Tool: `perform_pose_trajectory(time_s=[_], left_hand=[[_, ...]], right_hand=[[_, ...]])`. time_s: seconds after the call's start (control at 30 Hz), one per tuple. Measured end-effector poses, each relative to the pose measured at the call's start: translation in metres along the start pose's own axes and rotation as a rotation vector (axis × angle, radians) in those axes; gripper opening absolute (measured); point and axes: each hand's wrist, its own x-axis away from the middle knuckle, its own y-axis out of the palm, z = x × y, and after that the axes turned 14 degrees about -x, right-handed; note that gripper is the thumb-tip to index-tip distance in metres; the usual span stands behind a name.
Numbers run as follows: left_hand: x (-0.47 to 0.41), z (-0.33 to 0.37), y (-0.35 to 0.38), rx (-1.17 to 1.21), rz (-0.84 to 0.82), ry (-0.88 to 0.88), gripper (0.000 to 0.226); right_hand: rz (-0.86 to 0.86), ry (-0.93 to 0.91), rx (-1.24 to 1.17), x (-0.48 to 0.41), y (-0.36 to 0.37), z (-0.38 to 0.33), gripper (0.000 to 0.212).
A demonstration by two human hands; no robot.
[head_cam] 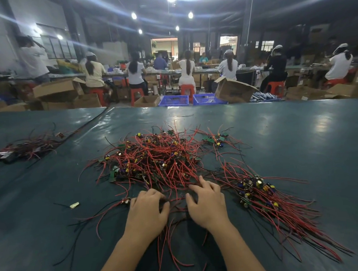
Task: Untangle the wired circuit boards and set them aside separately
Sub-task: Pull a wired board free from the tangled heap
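Tangled pile of wired circuit boards (154, 157) sits mid-worktop (298, 129), red and black leads knotted through it. Left hand (147, 209) at the pile's near edge, grip narrow, fingers curled down onto leads; whether it pinches one cannot be told. Right hand (206, 204) beside it, grip wide, fingertips spread on the wires. Combed bundle of boards (257, 191) lies to the right, leads running one way. Likely best: pin the pile with one hand, draw a single board out by its body rather than its leads, ease snags back slowly, lay it with the bundle.
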Motion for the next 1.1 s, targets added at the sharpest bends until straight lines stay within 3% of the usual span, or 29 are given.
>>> perform_pose_trajectory(time_s=[0.17,0.33,0.4,0.5,0.63,0.87,0.97,1.1], left_hand=[[0.000,0.001,-0.001,0.029,0.039,-0.014,0.027],[0.000,0.002,0.001,0.170,0.103,-0.010,0.021],[-0.001,0.006,-0.004,0.379,0.131,-0.056,0.014],[-0.005,0.014,-0.014,0.887,0.027,-0.277,0.016],[-0.007,0.019,-0.027,1.411,-0.187,-0.483,0.031],[-0.009,0.023,-0.035,1.793,-0.408,-0.532,0.051],[-0.008,0.021,-0.039,1.827,-0.382,-0.505,0.047],[-0.006,0.019,-0.048,1.889,-0.353,-0.403,0.035]], right_hand=[[0.112,-0.017,0.017,-0.002,0.000,0.001,0.043],[0.375,-0.225,-0.154,0.008,-0.002,-0.012,0.025],[0.448,-0.330,-0.195,0.014,-0.002,-0.020,0.017],[0.553,-0.479,-0.241,0.025,-0.001,-0.031,0.013],[0.619,-0.674,-0.260,0.038,0.001,-0.045,0.029],[0.521,-0.948,-0.409,0.053,0.007,-0.054,0.045],[0.381,-0.883,-0.610,0.056,0.005,-0.053,0.038],[0.152,-0.658,-1.045,0.061,-0.002,-0.057,0.039]])
